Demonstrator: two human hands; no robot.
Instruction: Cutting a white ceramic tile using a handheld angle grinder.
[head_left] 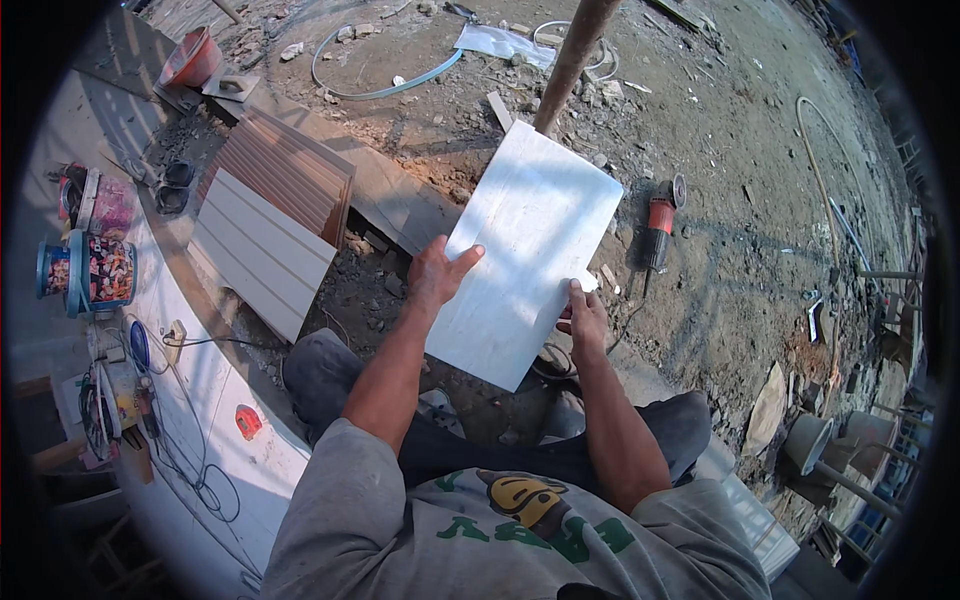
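Note:
A pale rectangular tile [528, 235] with a faint marbled face is held tilted in front of me, above my knees. My left hand [436, 274] grips its left edge, the thumb lying on the face and the fingers behind it. At the lower right edge my right hand [587, 320] is closed, its thumb against the tile's border. A small white piece [588, 281] shows beside that thumb; whether it is loose or part of the tile, I cannot tell. To the right of the tile, a red and black angle grinder [660, 225] lies on the dirt.
Stacked striped tiles [265, 255] and ribbed brown panels [285, 165] lie to the left. Beyond them are patterned buckets [105, 272], cables, a red tape measure [248, 422] and a red tub [192, 60]. A pole [575, 65] rises behind the tile. Rubble covers the ground.

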